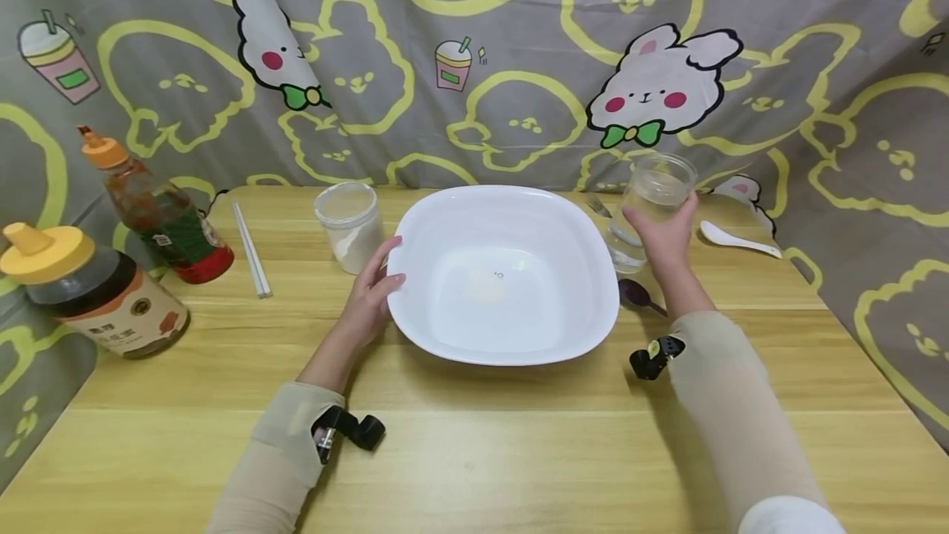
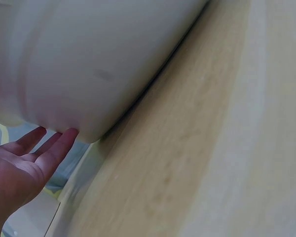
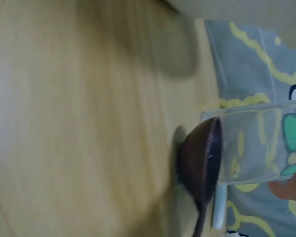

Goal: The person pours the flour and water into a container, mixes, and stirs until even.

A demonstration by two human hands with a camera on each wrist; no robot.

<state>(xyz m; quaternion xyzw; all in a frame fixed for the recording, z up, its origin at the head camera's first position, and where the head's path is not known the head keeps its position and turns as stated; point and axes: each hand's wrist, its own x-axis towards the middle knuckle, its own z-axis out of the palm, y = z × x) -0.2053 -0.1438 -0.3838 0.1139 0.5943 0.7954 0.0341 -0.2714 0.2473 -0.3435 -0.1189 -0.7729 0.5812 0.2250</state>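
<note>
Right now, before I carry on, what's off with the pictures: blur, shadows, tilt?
Head: bright, fairly clear, with a soft shadow below the white basin; left wrist: dimmer, table slanted, its grain smeared; right wrist: soft, turned sideways, shadow beside the dark ladle.

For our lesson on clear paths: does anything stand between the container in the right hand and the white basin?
Nothing tall shows between the clear container in the right hand and the white basin but its raised wall. The fork and dark ladle lie low nearby.
</note>
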